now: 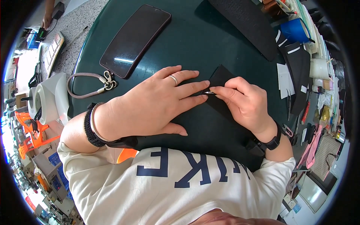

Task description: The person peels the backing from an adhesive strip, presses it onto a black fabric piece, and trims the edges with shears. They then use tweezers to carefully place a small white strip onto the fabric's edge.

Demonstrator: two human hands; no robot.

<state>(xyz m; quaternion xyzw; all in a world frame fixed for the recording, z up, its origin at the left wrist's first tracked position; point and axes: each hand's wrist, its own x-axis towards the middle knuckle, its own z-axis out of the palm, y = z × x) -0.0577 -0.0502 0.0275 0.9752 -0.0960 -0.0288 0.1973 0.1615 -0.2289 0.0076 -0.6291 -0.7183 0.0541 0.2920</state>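
A flat black piece (220,75) of sheet material lies on the dark green table mat (180,45), partly hidden under my right hand. My left hand (157,99) rests palm down with its fingers spread, a ring on one of them, and two fingertips reach the left edge of the black piece. Over that piece my right hand (245,103) is closed in a pinch on a small shiny metal tool (210,93). The tool's thin tip points left, between the left fingertips; most of it is hidden, so its exact kind does not show.
A dark phone (135,40) lies at the upper left, beside a braided cord loop (83,85) with metal clasps. A long black panel (245,26), a blue roll (294,30), black strips (297,62) and tweezers (288,103) are at the right. Another person's hand (45,22) shows far left.
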